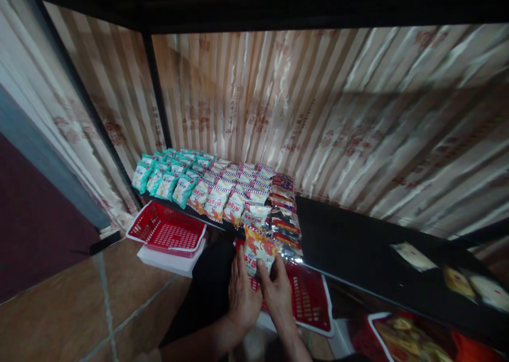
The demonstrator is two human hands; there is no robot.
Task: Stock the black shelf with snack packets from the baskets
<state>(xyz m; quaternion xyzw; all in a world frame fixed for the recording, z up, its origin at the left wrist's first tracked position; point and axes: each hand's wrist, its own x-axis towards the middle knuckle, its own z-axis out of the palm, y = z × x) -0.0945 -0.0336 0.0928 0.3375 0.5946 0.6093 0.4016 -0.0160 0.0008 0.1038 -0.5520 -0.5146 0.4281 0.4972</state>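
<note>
Between my two hands is an orange and white snack bag (pixel 258 246), held above a red basket (pixel 312 298) at the shelf's front edge. My left hand (pixel 242 293) grips the bag's left side. On its right side my right hand (pixel 276 288) has closed, with the thumb across the front. Just behind stand rows of similar orange and white snack bags (pixel 217 200) on the black shelf (pixel 338 235). Teal snack bags (pixel 167 182) fill the shelf's left end. Dark red and black packets (pixel 285 219) lie right of the orange ones.
An unfilled red basket (pixel 170 229) rests on a white box (pixel 167 258) at the left. Several loose packets (pixel 413 256) lie on the shelf's right part. Lower right, another basket (pixel 405 335) holds yellowish packets. A striped curtain (pixel 254 97) hangs behind; a dark upper board (pixel 278 7) runs overhead.
</note>
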